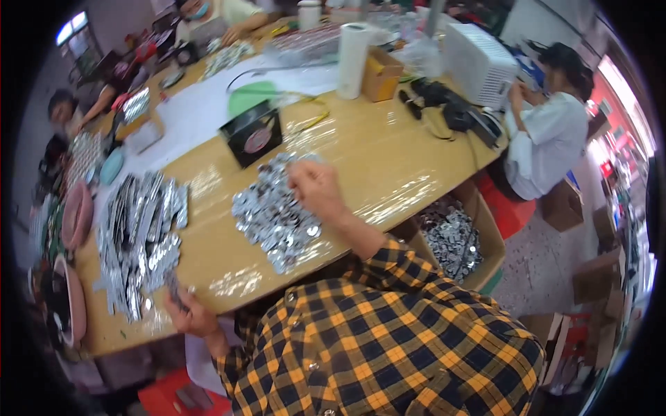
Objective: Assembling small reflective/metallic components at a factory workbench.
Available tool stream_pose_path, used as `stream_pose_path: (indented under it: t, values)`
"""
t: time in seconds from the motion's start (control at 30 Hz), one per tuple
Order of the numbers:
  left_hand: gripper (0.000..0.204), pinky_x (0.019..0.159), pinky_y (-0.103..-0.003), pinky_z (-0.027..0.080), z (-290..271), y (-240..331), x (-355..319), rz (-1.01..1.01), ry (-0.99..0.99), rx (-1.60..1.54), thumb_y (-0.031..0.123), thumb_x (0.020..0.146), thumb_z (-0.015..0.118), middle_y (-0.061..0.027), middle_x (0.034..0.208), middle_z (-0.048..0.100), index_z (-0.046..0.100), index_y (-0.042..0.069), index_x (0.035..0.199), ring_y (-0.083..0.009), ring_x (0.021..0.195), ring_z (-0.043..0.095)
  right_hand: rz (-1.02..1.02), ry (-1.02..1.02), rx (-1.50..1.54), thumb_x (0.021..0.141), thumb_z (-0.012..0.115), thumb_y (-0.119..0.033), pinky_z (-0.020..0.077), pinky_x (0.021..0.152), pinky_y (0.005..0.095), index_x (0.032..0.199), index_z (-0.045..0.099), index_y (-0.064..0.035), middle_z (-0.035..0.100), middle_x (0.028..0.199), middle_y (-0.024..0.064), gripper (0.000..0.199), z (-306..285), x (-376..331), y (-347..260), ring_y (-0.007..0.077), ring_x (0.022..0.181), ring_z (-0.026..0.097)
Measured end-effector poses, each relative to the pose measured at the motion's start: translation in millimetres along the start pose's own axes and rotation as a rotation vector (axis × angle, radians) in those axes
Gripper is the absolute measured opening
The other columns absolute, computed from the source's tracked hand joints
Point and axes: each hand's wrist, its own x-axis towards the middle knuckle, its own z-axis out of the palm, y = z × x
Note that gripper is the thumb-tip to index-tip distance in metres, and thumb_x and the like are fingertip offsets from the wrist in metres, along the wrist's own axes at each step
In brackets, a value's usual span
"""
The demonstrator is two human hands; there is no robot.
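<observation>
My left hand point(193, 317) is at the table's near edge, its fingers closed on a short grey strip point(175, 288) that points up and away from me. Just beyond it lies a heap of long silver strips point(142, 236). Over the right side of a pile of small silver pieces point(274, 218) hovers my right hand point(318, 188), with its fingers curled together. Whether anything small is pinched in them cannot be made out.
A black box point(253, 133) stands behind the pile. Farther back are a paper roll point(353, 61) and a white appliance point(479, 64). Beside me, a cardboard box point(491, 239) holds silver pieces. Pink basins point(73, 305) line the left edge. Other people point(551, 128) sit around the table.
</observation>
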Motion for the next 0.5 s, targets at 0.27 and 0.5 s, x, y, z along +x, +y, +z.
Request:
stream_pose_path:
  t: [0.27,0.5]
  values:
    - [0.02,0.065,-0.032,0.049,0.0,6.6,2.0,-0.017,0.019,0.051,0.006,0.09,0.058,-0.0126,0.086,0.066,0.061,-0.003,0.108,-0.0196,0.071,0.061,0.228,-0.009,-0.006,0.093,0.057,-0.024,0.0258,0.036,0.0197,0.069,0.057,-0.0075,0.044,0.053,-0.0043,0.029,5.6,-6.0,-11.4,0.0031,0.041,0.037]
    - [0.018,0.059,-0.029,0.046,-6.9,12.9,8.7,0.075,0.047,0.123,0.006,0.088,0.061,-0.0072,0.078,0.062,0.062,-0.002,0.103,-0.0136,0.064,0.055,0.217,-0.093,0.011,0.095,0.058,-0.028,0.0257,0.033,0.0202,0.071,0.055,-0.0062,0.042,0.052,-0.0035,0.033,10.7,-4.8,-10.7,0.0043,0.036,0.034]
